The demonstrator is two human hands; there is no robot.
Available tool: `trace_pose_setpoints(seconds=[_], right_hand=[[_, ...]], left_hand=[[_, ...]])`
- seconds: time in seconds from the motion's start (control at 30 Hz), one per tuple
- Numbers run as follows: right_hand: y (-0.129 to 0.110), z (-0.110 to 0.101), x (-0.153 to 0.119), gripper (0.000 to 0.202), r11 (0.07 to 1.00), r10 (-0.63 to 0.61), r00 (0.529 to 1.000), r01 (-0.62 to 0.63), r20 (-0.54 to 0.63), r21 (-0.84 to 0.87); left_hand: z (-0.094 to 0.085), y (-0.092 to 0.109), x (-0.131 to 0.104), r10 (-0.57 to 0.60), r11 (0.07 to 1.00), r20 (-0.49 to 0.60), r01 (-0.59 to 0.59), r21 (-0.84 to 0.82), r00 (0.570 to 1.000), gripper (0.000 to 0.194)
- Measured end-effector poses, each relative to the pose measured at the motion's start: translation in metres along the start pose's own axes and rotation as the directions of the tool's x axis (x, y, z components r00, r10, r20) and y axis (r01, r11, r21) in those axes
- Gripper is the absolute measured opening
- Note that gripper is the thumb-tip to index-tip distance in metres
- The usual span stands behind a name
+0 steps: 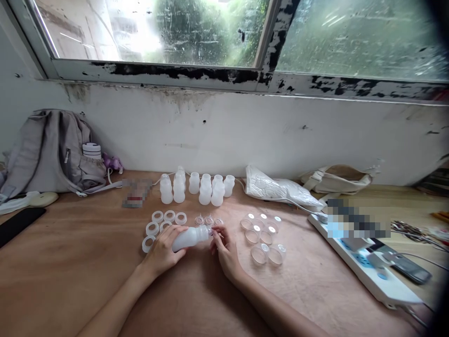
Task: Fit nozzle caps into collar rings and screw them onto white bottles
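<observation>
While gripping bottle (187, 239) in L hand (163, 250), tipped nearly flat above counter (189, 304), hold neck (202, 232) steady for R hand (226, 249), curled w/ fingertips (214, 231) at mouth; can't tell if pinching anything. Prob. best to work straight in line, w/o denting bottle, & stay clear of rings (180, 223) nearby.

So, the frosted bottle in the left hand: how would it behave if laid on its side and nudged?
The bottle would probably roll, since its body looks round. It is likely light for its size, judging by its translucent, plastic-looking walls. It may be a little slippery too: the surface under the left hand looks smooth.
</observation>
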State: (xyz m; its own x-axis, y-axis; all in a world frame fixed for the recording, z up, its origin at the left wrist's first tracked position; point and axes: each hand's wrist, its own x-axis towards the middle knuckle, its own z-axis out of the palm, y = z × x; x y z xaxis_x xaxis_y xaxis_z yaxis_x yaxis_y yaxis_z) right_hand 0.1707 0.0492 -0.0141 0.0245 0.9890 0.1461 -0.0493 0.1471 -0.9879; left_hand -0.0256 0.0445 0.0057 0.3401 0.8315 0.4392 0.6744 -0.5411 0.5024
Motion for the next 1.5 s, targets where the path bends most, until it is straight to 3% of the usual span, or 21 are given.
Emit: trace_pose_setpoints(seconds=[0.43,1.17,1.33,1.5], right_hand=[[-0.001,0.0,0.005,0.024,0.992,0.021,0.998,-0.029,0.064,0.126],[0.003,-0.002,0.004,0.037,0.996,0.081,0.996,-0.082,0.039,0.03],[0.002,-0.002,0.004,0.039,0.993,0.104,0.994,-0.105,0.035,0.054],[-0.008,-0.003,0.006,0.026,0.99,0.093,0.988,-0.105,0.126,0.092]], left_hand=[[0.001,-0.004,-0.001,0.017,1.0,-0.015,-0.017,0.003,1.0,0.045],[-0.003,-0.001,-0.002,0.062,0.998,0.048,-0.061,-0.035,0.997,0.044],[-0.008,0.003,0.0,-0.005,0.987,0.138,0.027,-0.156,0.99,0.043],[-0.009,0.012,0.002,-0.209,0.893,0.241,0.286,-0.347,0.948,0.036]])
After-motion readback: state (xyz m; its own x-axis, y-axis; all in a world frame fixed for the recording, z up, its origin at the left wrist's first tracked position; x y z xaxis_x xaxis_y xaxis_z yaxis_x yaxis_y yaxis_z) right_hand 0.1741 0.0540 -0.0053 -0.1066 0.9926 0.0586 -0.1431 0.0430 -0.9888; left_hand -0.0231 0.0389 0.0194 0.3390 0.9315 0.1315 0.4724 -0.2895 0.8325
